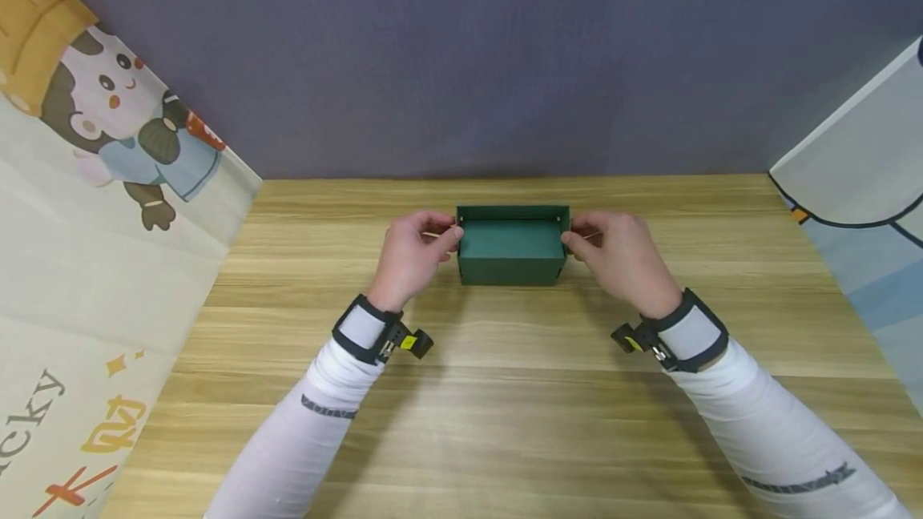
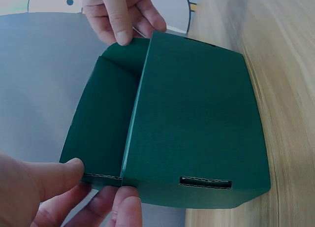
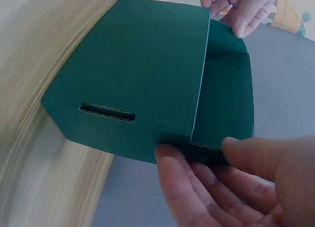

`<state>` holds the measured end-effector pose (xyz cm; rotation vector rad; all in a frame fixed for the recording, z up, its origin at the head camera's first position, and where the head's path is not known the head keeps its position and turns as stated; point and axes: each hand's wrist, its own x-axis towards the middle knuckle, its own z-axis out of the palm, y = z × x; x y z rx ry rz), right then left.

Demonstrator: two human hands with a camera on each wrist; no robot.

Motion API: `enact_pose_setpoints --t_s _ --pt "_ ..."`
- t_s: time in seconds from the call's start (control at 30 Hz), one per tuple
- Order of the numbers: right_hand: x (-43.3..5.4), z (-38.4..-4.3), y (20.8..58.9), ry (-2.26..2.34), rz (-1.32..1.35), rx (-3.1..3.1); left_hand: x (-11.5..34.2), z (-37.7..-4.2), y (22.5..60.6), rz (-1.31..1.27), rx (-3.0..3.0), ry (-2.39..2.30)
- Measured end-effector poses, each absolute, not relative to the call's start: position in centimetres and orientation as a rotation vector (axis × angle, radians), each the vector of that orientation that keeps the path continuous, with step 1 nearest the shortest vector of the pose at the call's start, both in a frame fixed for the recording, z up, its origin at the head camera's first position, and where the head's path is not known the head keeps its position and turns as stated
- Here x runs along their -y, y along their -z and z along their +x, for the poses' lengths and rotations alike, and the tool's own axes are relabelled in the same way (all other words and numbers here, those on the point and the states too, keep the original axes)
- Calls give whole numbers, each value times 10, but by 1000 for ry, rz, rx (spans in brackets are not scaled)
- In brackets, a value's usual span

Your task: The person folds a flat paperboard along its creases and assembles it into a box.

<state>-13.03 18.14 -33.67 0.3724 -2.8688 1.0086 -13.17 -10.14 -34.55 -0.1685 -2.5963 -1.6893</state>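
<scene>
A green cardboard box [image 1: 510,271] stands at the far middle of the wooden table, between both hands. Its flap [image 2: 101,113] is partly raised, with side tabs at either end. The left hand [image 1: 413,256] pinches the tab at the box's left end between thumb and fingers. At the other end, the right hand [image 1: 620,255] pinches the matching tab the same way. A narrow slot [image 2: 205,182] shows near the box's left edge in the left wrist view; a similar slot [image 3: 107,112] shows in the right wrist view. The box's inside is mostly hidden.
A wooden table [image 1: 490,423] spreads under the arms. A grey-blue panel [image 1: 505,62] rises behind its far edge. Printed cloth with cartoon figures [image 1: 122,118] hangs at the left, and another printed sheet [image 1: 865,142] at the right. Each wrist wears a strapped camera [image 1: 414,341].
</scene>
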Motion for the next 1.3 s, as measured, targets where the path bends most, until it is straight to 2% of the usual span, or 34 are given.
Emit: enact_pose_setpoints --t_s 0.5,0.87,1.3 --pt "-185 -134 339 -1139 413 2855 104 -133 346 -243 2637 1649" --pt "-192 -139 337 -1541 326 2762 103 -137 344 -127 2556 1814" --pt "-195 -147 331 -1723 241 2817 104 -142 340 -79 2559 1905"
